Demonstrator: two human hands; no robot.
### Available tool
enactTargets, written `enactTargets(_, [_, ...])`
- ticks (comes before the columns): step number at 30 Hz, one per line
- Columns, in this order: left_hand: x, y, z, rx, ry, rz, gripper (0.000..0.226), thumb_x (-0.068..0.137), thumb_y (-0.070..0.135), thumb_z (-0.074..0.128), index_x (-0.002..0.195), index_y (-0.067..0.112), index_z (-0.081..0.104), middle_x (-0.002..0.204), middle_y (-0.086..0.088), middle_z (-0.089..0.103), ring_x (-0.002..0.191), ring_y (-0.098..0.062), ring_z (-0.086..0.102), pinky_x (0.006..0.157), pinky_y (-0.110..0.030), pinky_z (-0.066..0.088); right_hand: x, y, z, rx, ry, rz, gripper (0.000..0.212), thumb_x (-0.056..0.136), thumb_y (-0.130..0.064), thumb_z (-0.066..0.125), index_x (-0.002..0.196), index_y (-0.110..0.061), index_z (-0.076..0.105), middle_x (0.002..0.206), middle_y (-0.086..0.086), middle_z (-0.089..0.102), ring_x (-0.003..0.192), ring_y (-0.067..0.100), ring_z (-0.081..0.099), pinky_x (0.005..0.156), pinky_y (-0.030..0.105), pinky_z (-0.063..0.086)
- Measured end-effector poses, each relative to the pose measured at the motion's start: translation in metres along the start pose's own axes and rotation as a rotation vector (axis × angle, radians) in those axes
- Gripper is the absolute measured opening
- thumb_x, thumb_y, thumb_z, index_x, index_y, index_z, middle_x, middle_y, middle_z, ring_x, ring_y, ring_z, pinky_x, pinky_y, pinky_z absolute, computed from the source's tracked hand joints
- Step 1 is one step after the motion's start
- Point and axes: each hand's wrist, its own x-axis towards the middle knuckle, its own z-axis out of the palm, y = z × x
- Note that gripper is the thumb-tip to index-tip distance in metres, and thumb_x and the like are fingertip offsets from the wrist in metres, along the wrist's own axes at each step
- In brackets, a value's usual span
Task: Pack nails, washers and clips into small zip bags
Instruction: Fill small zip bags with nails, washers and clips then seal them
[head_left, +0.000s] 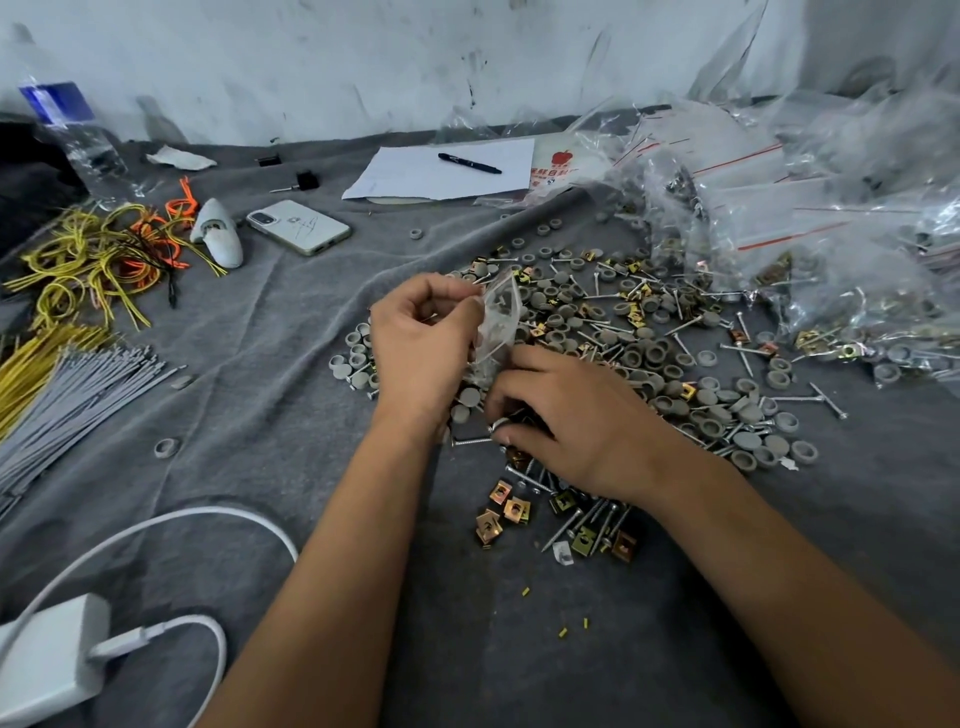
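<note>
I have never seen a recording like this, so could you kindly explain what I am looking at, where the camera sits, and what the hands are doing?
There is no machine here: a person works with bare hands, and the single picture comes from a camera worn on their head, looking forward and down. The left hand holds a small clear zip bag upright. The right hand curls around nails and clips gathered from the pile of grey washers, nails and brass-coloured clips on the grey cloth. At the right lie filled bags. Also present: a phone, a pen on paper, yellow and orange ties, grey ties and a white charger.
</note>
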Motion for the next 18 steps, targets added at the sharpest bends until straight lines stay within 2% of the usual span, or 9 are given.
enactTargets(3, [-0.001,0.0,0.001,-0.013,-0.002,-0.005,0.024,0.082,-0.005,0.07,0.078,0.018,0.075,0.068,-0.002,0.069,0.054,-0.008,0.059,0.052,-0.022,0.049,-0.002,0.002,0.0,0.077,0.062,-0.03,0.011,0.092,-0.027,0.073,0.095,-0.025,0.062,0.099,-0.013,0.059,0.091,0.009,0.056,0.081,0.035,0.051])
enactTargets(4, [-0.001,-0.001,0.002,-0.019,-0.012,-0.007,0.023,0.083,-0.006,0.07,0.079,0.016,0.075,0.07,-0.005,0.07,0.055,-0.01,0.059,0.053,-0.023,0.049,-0.002,0.002,0.0,0.126,0.128,-0.037,0.011,0.091,-0.023,0.075,0.095,-0.022,0.064,0.096,-0.012,0.061,0.088,0.008,0.057,0.079,0.031,0.052])
enactTargets(6, [-0.002,-0.001,0.003,-0.025,-0.049,0.0,0.019,0.083,-0.007,0.07,0.082,0.011,0.075,0.074,-0.013,0.069,0.058,-0.015,0.058,0.055,-0.026,0.049,-0.003,0.004,-0.003,0.181,0.33,-0.036,0.011,0.089,-0.018,0.077,0.095,-0.016,0.068,0.096,-0.012,0.063,0.083,-0.001,0.056,0.078,0.016,0.048])
enactTargets(7, [-0.004,-0.001,0.004,-0.022,-0.078,0.01,0.017,0.084,-0.008,0.07,0.083,0.009,0.075,0.074,-0.014,0.069,0.057,-0.016,0.058,0.054,-0.026,0.049,-0.003,0.005,-0.004,0.186,0.434,-0.024,0.01,0.088,-0.015,0.078,0.095,-0.013,0.07,0.096,-0.01,0.065,0.083,-0.003,0.056,0.078,0.013,0.047])
enactTargets(10, [-0.009,0.0,0.008,-0.016,-0.184,0.032,0.011,0.085,-0.007,0.072,0.085,0.004,0.073,0.065,-0.007,0.068,0.051,-0.012,0.058,0.049,-0.022,0.047,-0.002,0.01,-0.006,0.198,0.642,0.019,0.008,0.089,-0.007,0.075,0.097,-0.007,0.072,0.097,0.0,0.071,0.088,0.008,0.064,0.079,0.021,0.053])
enactTargets(12, [-0.011,0.0,0.01,-0.027,-0.239,0.042,0.012,0.085,-0.008,0.073,0.084,0.004,0.072,0.061,-0.003,0.067,0.047,-0.01,0.057,0.045,-0.021,0.046,-0.002,0.013,-0.006,0.185,0.664,0.06,0.01,0.088,-0.003,0.074,0.097,-0.007,0.072,0.095,0.0,0.071,0.086,0.006,0.063,0.078,0.015,0.049])
enactTargets(14, [-0.012,0.0,0.011,-0.051,-0.274,0.044,0.014,0.086,-0.01,0.073,0.084,0.004,0.071,0.062,-0.004,0.068,0.047,-0.011,0.058,0.045,-0.021,0.046,-0.002,0.015,-0.005,0.17,0.617,0.107,0.013,0.085,-0.002,0.075,0.096,-0.009,0.073,0.095,-0.001,0.073,0.085,0.003,0.061,0.078,0.006,0.043])
enactTargets(18, [-0.011,0.0,0.01,-0.094,-0.315,0.058,0.014,0.086,-0.013,0.072,0.085,0.001,0.07,0.064,-0.006,0.067,0.047,-0.01,0.058,0.046,-0.021,0.047,-0.002,0.018,-0.004,0.156,0.551,0.156,0.018,0.08,-0.004,0.079,0.094,-0.014,0.074,0.093,-0.006,0.072,0.075,-0.006,0.053,0.074,0.001,0.037])
